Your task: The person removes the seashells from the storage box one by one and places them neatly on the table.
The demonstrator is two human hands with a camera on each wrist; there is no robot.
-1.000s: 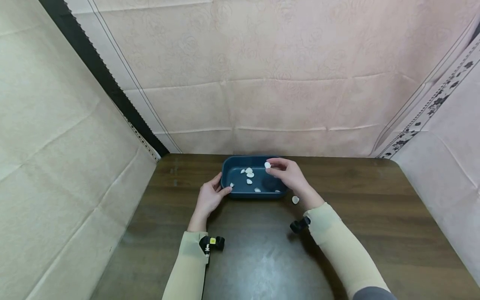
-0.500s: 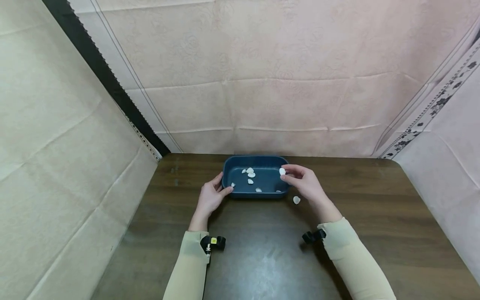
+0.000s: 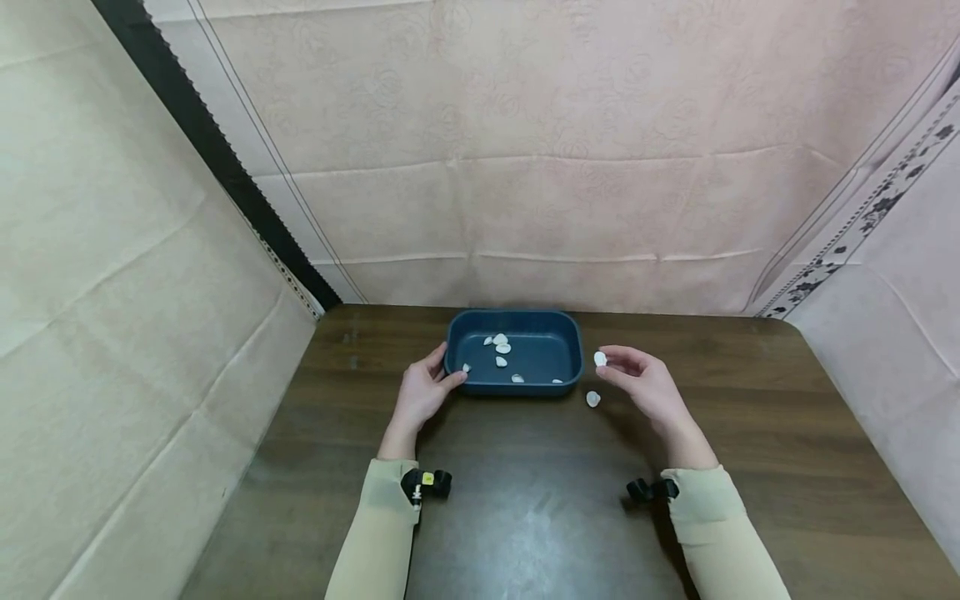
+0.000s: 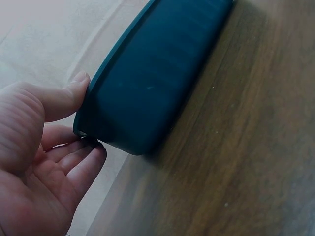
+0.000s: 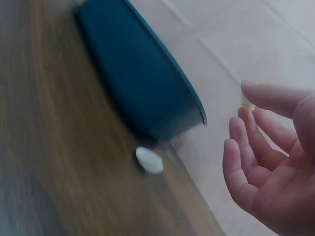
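Observation:
My left hand [image 3: 422, 393] grips the left end of a dark blue rectangular tray [image 3: 576, 350], thumb on its rim. In the left wrist view, the fingers [image 4: 87, 169] curl at the tray's corner. Several small white rounded pieces [image 3: 502, 349] lie inside the tray, mostly left of its middle. Right of the tray, my right hand [image 3: 651, 390] pinches a similar white piece [image 3: 600, 358] between thumb and fingertips, above the table. Another white piece [image 3: 593, 399] rests on the table, just off the tray's near right corner. Whether these are shells or garlic cloves I cannot tell.
The brown wooden table [image 3: 750, 433] extends to both sides and in front of the tray. A pale patterned cloth [image 3: 570, 208] hangs behind its back edge. More cloth [image 3: 187, 358] hangs on the left and right.
My right hand has moved right and slightly nearer, carrying the white piece from over the tray to beyond its right end. The left hand stays on the tray.

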